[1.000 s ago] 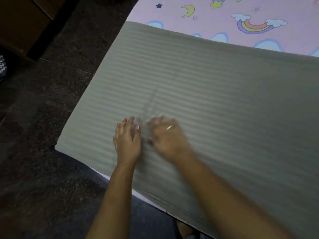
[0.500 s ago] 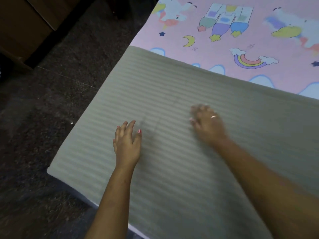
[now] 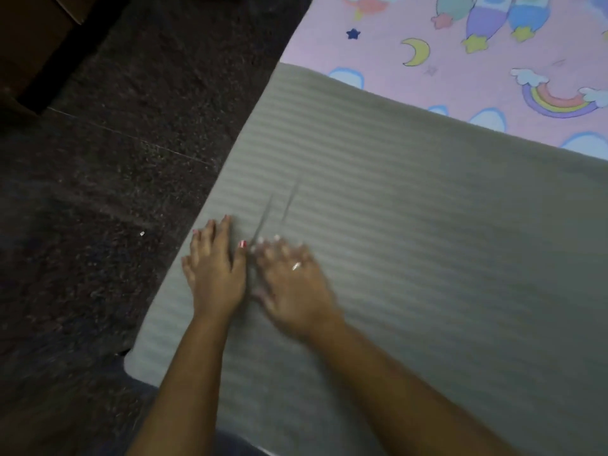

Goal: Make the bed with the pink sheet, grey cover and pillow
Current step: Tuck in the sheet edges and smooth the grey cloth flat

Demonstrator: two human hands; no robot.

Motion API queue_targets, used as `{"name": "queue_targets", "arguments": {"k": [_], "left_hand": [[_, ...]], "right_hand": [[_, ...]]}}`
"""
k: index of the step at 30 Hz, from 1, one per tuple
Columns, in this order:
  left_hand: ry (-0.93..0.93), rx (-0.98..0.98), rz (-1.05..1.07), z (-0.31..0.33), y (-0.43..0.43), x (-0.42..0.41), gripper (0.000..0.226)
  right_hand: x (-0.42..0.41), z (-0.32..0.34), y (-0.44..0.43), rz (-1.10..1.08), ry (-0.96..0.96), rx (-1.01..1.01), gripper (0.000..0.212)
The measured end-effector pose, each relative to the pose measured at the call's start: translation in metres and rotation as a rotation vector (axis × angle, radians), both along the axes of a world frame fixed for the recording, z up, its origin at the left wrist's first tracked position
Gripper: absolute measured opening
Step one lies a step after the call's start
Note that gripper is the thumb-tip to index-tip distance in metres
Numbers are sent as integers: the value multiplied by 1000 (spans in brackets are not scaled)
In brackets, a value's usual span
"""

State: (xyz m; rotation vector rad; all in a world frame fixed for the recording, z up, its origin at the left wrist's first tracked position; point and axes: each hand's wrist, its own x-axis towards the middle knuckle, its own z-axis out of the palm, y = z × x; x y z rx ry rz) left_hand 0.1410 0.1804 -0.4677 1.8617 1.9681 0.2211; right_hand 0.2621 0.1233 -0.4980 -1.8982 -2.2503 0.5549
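Fingers (image 3: 210, 240) flat, slightly spread: left hand (image 3: 215, 278) and right hand (image 3: 294, 287) press grey cover (image 3: 411, 241) lying over pink sheet (image 3: 460, 70). Likely smoothing step; next, sweep the crease (image 3: 263, 222) outward. Pillow unseen.

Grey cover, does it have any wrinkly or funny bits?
Yes. Two thin creases cut slantwise across the stripes of the grey cover, just beyond the left hand and right hand, which lie flat on it. The rest looks smooth.
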Motion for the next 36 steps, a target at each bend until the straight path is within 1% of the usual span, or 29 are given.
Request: {"name": "queue_targets", "arguments": {"k": [3,6,7,8,9,10,11,12,13,14,15,16,18,20,21,22,23,25,27,28,30,32,33,34,35,36], "left_hand": [[66,-45,56,3,-3,-34,53],[65,-88,123,1,-13,-61,54],[61,-100,148,1,-16,-69,54],[56,-111,173,1,-19,-76,53],[49,-120,195,2,-21,-82,53],[40,-123,213,2,-21,-86,52],[30,-124,227,3,-20,-91,51],[17,-122,238,4,-19,-94,50],[-3,-122,250,4,-16,-97,49],[-26,-123,265,4,-14,-98,48],[-47,-124,276,4,-11,-99,48],[-64,-127,281,3,-9,-99,48],[-86,-129,275,3,-4,-99,48],[-112,-122,265,3,0,-95,47],[-127,-119,266,3,2,-93,47],[-142,-114,272,4,4,-92,47],[-156,-108,279,4,6,-90,46],[-171,-101,286,5,9,-88,46],[-176,-93,290,8,14,-88,46],[-173,-81,290,10,17,-88,46],[-167,-49,275,16,21,-90,46],[-165,-22,256,22,27,-93,46],[-162,-13,252,25,30,-95,45],[-158,-6,253,27,34,-97,45],[-155,3,258,29,37,-100,45],[-155,11,261,29,40,-103,45]], "right_hand": [[-66,9,-30,222,20,10,59],[-104,16,-52,445,-10,9,63],[-112,16,-58,527,17,31,58],[-119,14,-61,630,108,63,47],[-121,13,-61,738,241,68,36],[-116,10,-55,820,347,58,28],[-105,8,-42,834,360,82,28],[-86,8,-20,762,355,119,35],[-63,7,6,614,375,158,43],[-35,8,32,405,423,190,45],[-4,8,58,193,412,221,46],[26,3,82,-6,308,239,48],[81,-7,115,-314,9,150,60],[100,-14,125,-551,-114,39,63],[92,-15,127,-594,-137,14,64],[73,-18,127,-574,-159,18,65],[47,-19,125,-509,-171,63,65],[-14,-17,112,-330,-122,170,63],[-76,-9,87,-92,-65,190,61],[-105,-5,75,53,-66,187,60],[-151,7,51,369,-132,147,58],[-172,14,36,649,-91,98,56],[-170,16,35,727,-10,66,53],[-158,19,41,711,111,47,48],[-140,21,52,615,210,41,42],[-119,20,68,480,235,73,41]]}}
